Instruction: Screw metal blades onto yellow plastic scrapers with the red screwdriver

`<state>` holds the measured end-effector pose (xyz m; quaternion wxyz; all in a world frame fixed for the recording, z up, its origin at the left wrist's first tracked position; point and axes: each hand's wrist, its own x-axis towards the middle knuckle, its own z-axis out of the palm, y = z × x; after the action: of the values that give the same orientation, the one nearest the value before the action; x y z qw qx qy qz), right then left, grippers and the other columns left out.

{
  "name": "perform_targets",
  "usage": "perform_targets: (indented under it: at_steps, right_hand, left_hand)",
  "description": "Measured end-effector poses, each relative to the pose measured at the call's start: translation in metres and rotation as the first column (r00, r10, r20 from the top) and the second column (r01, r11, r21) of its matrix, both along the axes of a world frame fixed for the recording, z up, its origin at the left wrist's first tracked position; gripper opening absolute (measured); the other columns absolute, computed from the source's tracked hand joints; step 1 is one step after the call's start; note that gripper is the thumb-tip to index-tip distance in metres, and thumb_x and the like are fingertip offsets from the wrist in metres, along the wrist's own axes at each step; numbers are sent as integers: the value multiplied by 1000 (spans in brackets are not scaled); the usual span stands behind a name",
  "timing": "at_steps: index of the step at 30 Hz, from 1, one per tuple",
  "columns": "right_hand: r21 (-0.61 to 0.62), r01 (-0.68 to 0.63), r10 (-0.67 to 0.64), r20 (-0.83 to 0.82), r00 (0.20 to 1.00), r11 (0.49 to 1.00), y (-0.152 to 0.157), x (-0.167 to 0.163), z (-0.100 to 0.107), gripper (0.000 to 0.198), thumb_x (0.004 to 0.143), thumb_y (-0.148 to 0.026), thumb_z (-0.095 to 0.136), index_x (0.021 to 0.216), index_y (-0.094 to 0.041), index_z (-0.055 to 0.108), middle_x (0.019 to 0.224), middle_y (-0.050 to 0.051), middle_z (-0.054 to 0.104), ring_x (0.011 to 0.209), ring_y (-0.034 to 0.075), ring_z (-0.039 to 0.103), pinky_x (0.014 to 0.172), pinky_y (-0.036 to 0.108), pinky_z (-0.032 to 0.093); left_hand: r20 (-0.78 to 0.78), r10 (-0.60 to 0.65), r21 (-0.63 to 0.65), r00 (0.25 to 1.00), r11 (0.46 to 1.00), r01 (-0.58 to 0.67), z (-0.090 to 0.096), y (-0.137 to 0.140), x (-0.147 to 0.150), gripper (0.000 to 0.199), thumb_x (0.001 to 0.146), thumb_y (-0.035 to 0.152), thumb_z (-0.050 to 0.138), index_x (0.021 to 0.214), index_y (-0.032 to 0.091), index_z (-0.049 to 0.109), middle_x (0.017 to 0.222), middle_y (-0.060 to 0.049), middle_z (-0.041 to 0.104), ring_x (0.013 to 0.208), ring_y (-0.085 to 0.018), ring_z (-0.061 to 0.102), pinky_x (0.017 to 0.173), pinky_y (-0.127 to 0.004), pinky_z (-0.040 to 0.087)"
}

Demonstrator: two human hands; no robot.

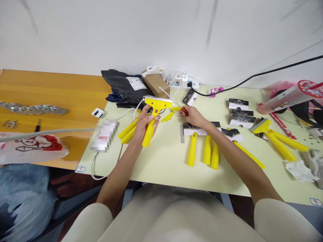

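My left hand [148,121] is closed round a yellow scraper [157,105], held upright with its wide head up and a metal strip along the top edge. My right hand [193,117] grips a screwdriver [185,111] by its dark red handle; the shaft slants up and left, passing behind the scraper's right end or near it. Two small yellow plastic pieces [167,116] lie between the hands. Beyond my left wrist are more yellow scraper handles [128,131]. Under my right forearm lie several yellow handles [192,151] by black-and-white cards [193,130], with a thin metal strip [182,134] beside them.
A black plastic parcel [128,89] and a cardboard box [156,84] stand against the wall, near a power strip [188,81]. A white cable runs by a phone [104,136]. More scrapers [262,126] and a tall tube [282,101] are at right. A person's denim-clad leg [22,198] shows lower left.
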<state>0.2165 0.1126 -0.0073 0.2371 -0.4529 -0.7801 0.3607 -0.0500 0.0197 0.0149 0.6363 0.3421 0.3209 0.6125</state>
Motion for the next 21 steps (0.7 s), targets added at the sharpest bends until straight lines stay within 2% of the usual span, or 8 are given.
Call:
perform_targets:
  at_steps: [3,6,9,11,14,21]
  right_hand:
    - [19,111,-110,-51,993,994,-13,10,17,38,93,-43,67,77,-27,37,99,7,79,88,23,70,82,37,50]
    - [53,209,-197,-178,964,976,-33,14,43,45,92,-52,73,78,-27,39,102,8,79,92,25,70,86,41,52]
    - [62,213,-191,-259,947,975,-55,7,70,50,91,-56,77,78,-28,38,101,8,78,94,27,71,89,43,54]
    - [70,183,-162,-233,959,981,-65,-2,83,50,92,-57,76,78,-28,38,101,7,80,88,25,71,85,42,54]
    - [139,143,-123,-143,982,980,-70,-15,90,46,95,-50,74,78,-27,38,97,5,80,77,22,68,79,40,51]
    - [267,103,-134,99,986,958,-66,-22,82,30,98,-30,67,84,-27,41,93,5,77,74,22,67,73,36,46]
  left_hand:
    - [-1,8,-22,1000,1000,-8,-7,-1,6,52,79,31,82,127,33,65,113,-5,63,83,-12,62,61,-21,49]
    - [14,-11,-44,1000,999,12,-13,-2,12,53,76,30,85,125,32,64,112,-4,63,83,-11,63,62,-21,49]
    - [23,-33,-77,999,996,35,-19,-3,18,55,75,28,86,124,31,62,112,-4,65,83,-12,65,62,-22,49]
    - [23,-67,-73,997,995,68,-22,-5,22,55,76,26,87,123,31,60,109,-2,66,82,-12,66,63,-23,49]
    - [-1,-112,-55,994,992,112,-22,-9,28,55,76,27,88,121,31,57,104,0,67,79,-11,66,63,-23,49]
    - [-67,-148,-36,987,989,145,-23,-14,33,55,77,35,88,118,30,53,101,-1,69,76,-13,67,62,-25,48]
